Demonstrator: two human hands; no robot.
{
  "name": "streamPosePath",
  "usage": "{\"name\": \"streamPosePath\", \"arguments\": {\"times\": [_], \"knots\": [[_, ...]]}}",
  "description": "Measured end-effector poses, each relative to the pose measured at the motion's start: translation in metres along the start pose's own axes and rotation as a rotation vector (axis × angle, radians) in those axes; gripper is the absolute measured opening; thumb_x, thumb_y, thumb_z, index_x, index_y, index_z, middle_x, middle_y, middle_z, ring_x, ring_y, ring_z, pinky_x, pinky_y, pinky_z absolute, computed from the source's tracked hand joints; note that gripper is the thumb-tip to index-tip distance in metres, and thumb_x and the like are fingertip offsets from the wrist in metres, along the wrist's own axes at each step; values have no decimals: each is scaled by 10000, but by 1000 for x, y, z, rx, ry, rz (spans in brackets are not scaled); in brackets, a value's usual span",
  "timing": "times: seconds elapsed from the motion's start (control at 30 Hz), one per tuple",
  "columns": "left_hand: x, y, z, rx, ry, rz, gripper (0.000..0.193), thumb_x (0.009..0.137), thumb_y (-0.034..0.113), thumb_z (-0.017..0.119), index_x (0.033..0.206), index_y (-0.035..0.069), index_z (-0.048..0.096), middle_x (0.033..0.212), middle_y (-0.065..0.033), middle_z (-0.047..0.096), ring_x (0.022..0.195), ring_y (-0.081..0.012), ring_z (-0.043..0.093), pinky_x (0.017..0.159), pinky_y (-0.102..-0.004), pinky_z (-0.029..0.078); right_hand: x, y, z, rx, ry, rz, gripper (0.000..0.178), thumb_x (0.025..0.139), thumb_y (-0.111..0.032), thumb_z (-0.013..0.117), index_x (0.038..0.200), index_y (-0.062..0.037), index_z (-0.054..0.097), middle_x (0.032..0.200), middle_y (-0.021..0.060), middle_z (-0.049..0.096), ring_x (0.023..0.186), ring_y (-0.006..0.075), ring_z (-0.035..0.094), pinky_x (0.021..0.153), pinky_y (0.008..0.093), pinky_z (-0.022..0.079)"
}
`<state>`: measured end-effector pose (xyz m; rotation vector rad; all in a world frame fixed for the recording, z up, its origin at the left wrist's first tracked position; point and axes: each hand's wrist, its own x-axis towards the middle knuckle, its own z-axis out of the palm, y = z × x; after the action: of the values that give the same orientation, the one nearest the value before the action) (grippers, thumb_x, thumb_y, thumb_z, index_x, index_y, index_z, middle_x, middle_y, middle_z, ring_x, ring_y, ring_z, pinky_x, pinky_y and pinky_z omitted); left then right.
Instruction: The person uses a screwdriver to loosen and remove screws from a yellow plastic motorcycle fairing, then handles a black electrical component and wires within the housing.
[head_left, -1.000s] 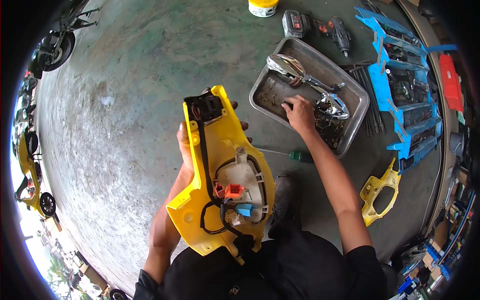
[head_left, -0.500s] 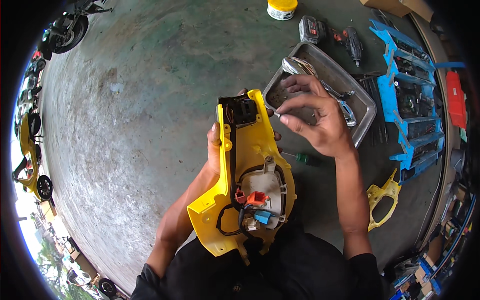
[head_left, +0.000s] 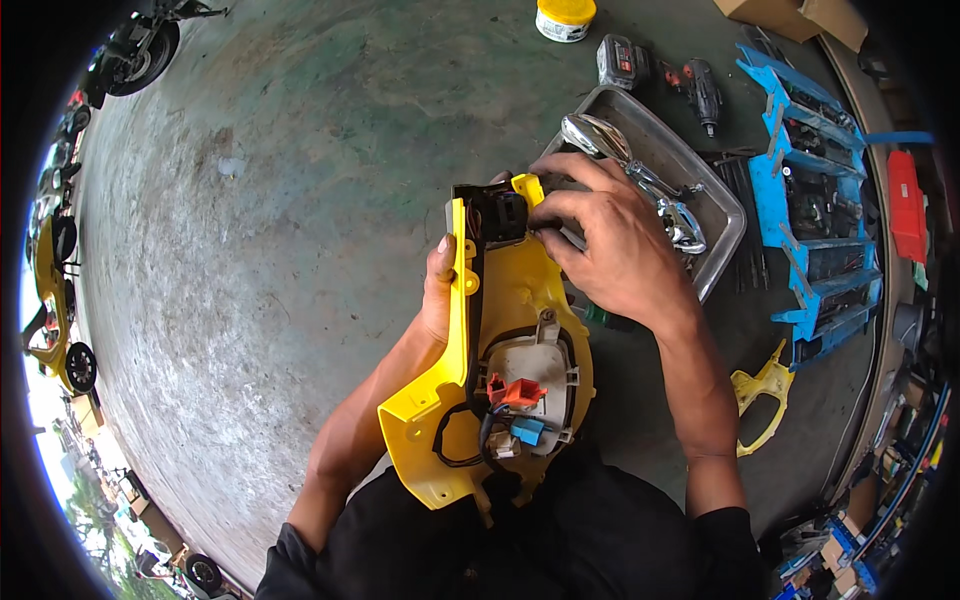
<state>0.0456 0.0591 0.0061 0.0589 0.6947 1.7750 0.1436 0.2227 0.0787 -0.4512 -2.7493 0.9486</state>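
Observation:
A yellow motorcycle fairing panel [head_left: 425, 420] rests upright against my lap, its inner side facing me. My left hand [head_left: 440, 285] grips its left edge; the thumb shows and the other fingers are mostly behind the panel. At the panel's top sits a black module [head_left: 505, 215] with wiring running down from it. My right hand [head_left: 610, 230] is pinched at the panel's upper right edge, beside this module; whatever lies between the fingertips is hidden. Lower down are a whitish lamp housing [head_left: 530, 365], red connectors [head_left: 518, 393] and a blue connector [head_left: 526, 430].
Beyond my right hand, a metal tray [head_left: 728, 240] holds chrome parts [head_left: 600, 135]. A cordless impact driver [head_left: 703, 95], battery pack [head_left: 622, 62], yellow-lidded tub [head_left: 566, 18] and blue cantilever toolbox [head_left: 795, 200] stand around it. A yellow trim piece [head_left: 765, 400] lies at right.
My right hand has moved left from beside the panel, with a small thing in its pinch, onto the panel's upper right edge. The panel's top has shifted slightly right.

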Motion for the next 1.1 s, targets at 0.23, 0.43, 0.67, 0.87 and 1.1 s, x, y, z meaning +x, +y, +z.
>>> {"name": "streamPosePath", "arguments": {"times": [0.23,0.43,0.67,0.87,1.1], "knots": [[-1,-3,-6,-4,34,-28,982,784,621,689,1572,178,306,1503,-90,467,1333,-278,492,1125,-465,388,-8,0,12,-149,114,-71,137,786,-103,730,909,-47,755,1241,42,653,1066,266,594,972,417,468],[0,-5,-10,-12,23,-35,963,809,636,659,1578,183,296,1517,-92,454,1343,-272,483,1133,-454,378,-12,-2,15,-195,161,-79,152,774,-122,739,907,-49,756,1249,45,654,1056,260,595,955,422,470],[0,-6,-10,-5,10,-39,943,842,650,618,1589,190,272,1525,-89,444,1343,-266,479,1129,-444,384,-15,-4,16,-163,172,-46,152,776,-127,744,907,-52,753,1246,45,661,1059,260,597,925,426,476],[-1,-4,-14,1,51,-49,925,840,650,621,1573,178,313,1480,-94,494,1280,-264,534,1077,-432,444,-14,-7,20,-142,190,-15,157,789,-125,743,929,-53,748,1240,40,664,1047,251,600,934,414,462],[-6,-14,-48,-148,-144,-96,962,770,761,634,1466,117,475,1363,-109,587,1179,-266,597,1001,-434,505,-18,-11,28,-213,213,-57,129,792,-128,749,898,-57,732,1210,28,669,984,236,611,914,413,452]]}}
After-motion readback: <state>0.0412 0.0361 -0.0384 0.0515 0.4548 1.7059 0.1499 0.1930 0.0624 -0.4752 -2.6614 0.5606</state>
